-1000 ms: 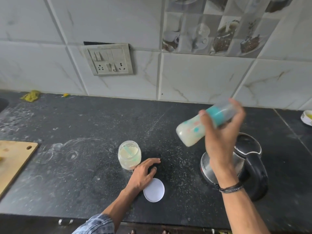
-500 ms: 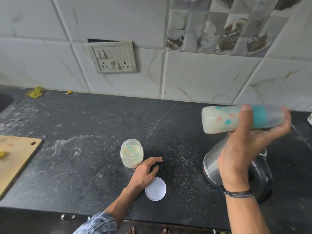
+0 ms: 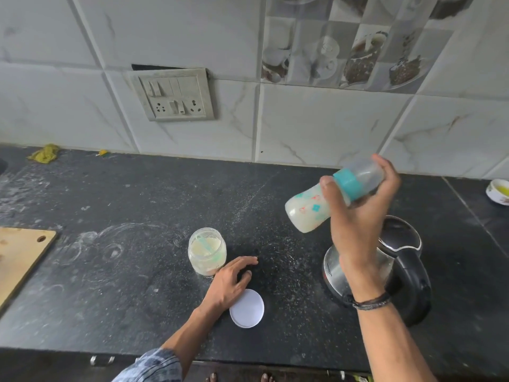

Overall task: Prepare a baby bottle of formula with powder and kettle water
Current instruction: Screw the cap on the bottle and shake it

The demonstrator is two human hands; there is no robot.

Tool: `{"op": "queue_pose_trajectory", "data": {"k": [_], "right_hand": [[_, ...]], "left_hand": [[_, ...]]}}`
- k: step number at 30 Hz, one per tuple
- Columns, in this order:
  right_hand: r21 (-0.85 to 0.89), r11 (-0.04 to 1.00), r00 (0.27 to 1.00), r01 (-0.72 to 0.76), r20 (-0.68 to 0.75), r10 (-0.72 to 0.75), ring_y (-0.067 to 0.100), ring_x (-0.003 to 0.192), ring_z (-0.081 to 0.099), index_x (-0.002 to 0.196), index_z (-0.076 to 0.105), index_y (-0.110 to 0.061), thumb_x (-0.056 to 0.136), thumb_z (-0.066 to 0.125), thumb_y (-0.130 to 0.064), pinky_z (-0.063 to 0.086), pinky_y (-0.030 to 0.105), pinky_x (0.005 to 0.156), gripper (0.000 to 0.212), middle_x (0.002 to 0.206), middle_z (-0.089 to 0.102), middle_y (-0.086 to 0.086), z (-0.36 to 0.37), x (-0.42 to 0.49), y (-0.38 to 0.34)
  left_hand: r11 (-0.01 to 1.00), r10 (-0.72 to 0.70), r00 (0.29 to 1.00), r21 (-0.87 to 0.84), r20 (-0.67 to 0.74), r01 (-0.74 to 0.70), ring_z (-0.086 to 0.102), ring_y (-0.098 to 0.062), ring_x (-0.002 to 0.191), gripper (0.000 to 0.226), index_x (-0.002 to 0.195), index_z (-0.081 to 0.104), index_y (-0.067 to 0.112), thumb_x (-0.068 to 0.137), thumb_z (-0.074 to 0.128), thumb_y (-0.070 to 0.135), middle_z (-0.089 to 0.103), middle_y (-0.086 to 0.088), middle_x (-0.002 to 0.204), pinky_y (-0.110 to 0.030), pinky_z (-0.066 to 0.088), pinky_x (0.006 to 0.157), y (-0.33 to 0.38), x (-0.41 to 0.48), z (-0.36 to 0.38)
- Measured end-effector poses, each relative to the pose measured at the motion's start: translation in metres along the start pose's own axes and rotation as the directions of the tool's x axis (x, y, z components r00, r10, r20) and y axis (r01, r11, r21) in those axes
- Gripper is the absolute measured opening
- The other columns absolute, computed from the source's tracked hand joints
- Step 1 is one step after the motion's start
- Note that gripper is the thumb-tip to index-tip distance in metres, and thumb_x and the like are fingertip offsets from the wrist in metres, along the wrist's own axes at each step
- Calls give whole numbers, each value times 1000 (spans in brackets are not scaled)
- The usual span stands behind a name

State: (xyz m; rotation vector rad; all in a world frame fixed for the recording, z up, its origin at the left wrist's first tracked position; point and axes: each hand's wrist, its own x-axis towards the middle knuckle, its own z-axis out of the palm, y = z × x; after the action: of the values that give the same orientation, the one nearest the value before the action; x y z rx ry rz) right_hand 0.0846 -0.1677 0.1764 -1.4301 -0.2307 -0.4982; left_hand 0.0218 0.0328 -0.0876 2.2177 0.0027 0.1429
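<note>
My right hand (image 3: 360, 216) grips a baby bottle (image 3: 311, 208) in the air above the kettle (image 3: 405, 260). The bottle lies tilted, its base down to the left, its teal collar and clear cap up to the right, with milky liquid inside. An open glass jar of pale powder (image 3: 207, 255), a scoop inside it, stands on the black counter (image 3: 124, 285). My left hand (image 3: 230, 283) rests flat on the counter just right of the jar, fingers spread. The jar's white lid (image 3: 247, 308) lies beside that hand's wrist.
A wooden cutting board (image 3: 19, 260) lies at the left edge. A small white bowl (image 3: 500, 190) sits at the far right. A yellow rag (image 3: 45, 153) lies by the tiled wall, below a switch and socket plate (image 3: 175, 96). Powder dust marks the counter.
The bottle has swung: tilted base-down a second ago, level and further right half a second ago, tilted base-down again now. My left hand stays by the jar.
</note>
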Motion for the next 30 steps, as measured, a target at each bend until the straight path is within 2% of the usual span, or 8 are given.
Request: {"op": "queue_pose_trajectory", "data": {"k": [4, 9, 12, 14, 18, 23, 27, 30], "right_hand": [[159, 982, 954, 103, -296, -52, 4, 101, 62, 145, 23, -7, 95, 71, -7, 53, 25, 88, 69, 130, 47, 6, -4, 5, -6], [13, 999, 998, -51, -26, 51, 6, 92, 64, 141, 33, -18, 89, 78, -9, 54, 23, 79, 69, 121, 56, 4, -2, -2, 3], [135, 990, 962, 45, -275, -7, 3, 100, 63, 143, 27, -11, 94, 72, -6, 58, 32, 85, 67, 127, 51, 2, -5, -1, -3], [167, 983, 945, 81, -327, -23, 12, 107, 62, 143, 26, -15, 93, 74, -17, 58, 42, 89, 70, 136, 47, 10, -6, 1, -3], [-15, 1000, 1000, -20, -19, 20, -2, 88, 62, 138, 33, -17, 89, 77, -5, 53, 18, 76, 67, 118, 53, -2, 0, -4, 1], [147, 987, 941, 71, -338, -17, 6, 104, 62, 143, 25, -13, 94, 73, -11, 58, 34, 88, 68, 133, 47, 6, -2, 2, -5], [-58, 997, 998, -43, 43, 46, -1, 89, 64, 141, 33, -18, 90, 77, -6, 54, 20, 77, 68, 117, 55, -5, 2, -5, 1], [41, 999, 996, 8, -85, -5, 6, 94, 63, 141, 30, -16, 91, 76, -9, 55, 23, 81, 68, 123, 53, -1, 0, -6, -5]], "left_hand": [[1000, -8, 1000, -5, -12, 8, 52, 12, 119, 36, 127, 66, 25, 95, 54, 13, 61, 19, 133, -8, 36, 102, 2, -1, 1], [1000, -2, 1000, -1, 1, 2, 50, 16, 118, 36, 127, 66, 27, 96, 55, 12, 60, 20, 133, -7, 35, 101, -1, 0, 0], [1000, -6, 1000, -12, -5, 6, 51, 14, 116, 36, 126, 66, 27, 95, 55, 13, 61, 19, 133, -11, 38, 102, 0, -1, 1], [1000, -11, 1000, -16, -11, 11, 52, 13, 116, 36, 126, 66, 27, 95, 54, 14, 61, 19, 133, -13, 39, 103, 1, 0, 1], [1000, -8, 1000, -19, 3, 9, 52, 14, 117, 36, 126, 66, 28, 95, 55, 13, 60, 21, 132, -14, 40, 103, -1, 0, 0], [1000, -9, 1000, -20, -10, 8, 52, 14, 117, 36, 126, 66, 26, 95, 55, 12, 61, 19, 133, -13, 39, 103, 3, 0, 0], [1000, -4, 1000, -14, 0, 4, 50, 16, 116, 35, 126, 66, 25, 96, 55, 11, 60, 19, 133, -11, 38, 103, 1, 0, -1], [1000, -7, 1000, -19, 1, 7, 52, 13, 117, 35, 126, 66, 25, 95, 54, 12, 61, 19, 133, -12, 38, 103, 2, -1, -1]]}}
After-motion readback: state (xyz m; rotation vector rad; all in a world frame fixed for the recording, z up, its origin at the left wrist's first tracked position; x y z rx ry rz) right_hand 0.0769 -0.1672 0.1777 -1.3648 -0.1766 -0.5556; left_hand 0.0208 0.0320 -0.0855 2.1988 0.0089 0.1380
